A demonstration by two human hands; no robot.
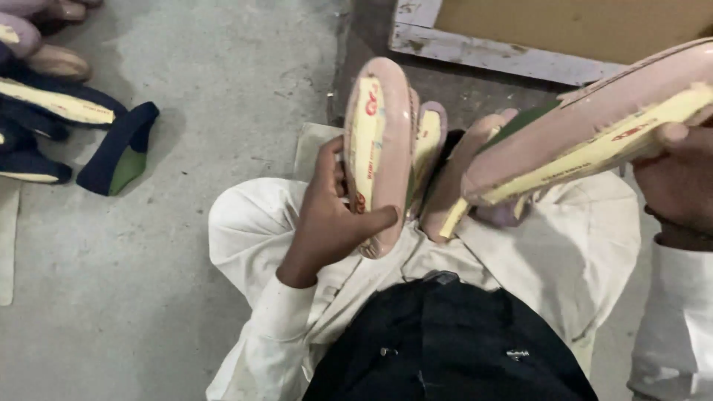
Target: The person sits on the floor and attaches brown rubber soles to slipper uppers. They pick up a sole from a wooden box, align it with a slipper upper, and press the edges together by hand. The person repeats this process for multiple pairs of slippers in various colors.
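My left hand (330,219) grips an upright pink shoe sole with a cream insole (375,141), thumb across its lower front. More pink soles (431,145) stand right behind it on my lap. My right hand (679,178), at the right edge, holds another long pink sole with a cream insole (594,126), tilted up to the right, its toe end near the soles in my lap. I sit cross-legged in white trousers (245,223) and a black top.
A heap of dark blue and pink soles (52,111) lies on the grey concrete floor (200,74) at the upper left, one blue-green piece (119,152) apart from it. A worn wooden frame with a brown board (520,33) is ahead.
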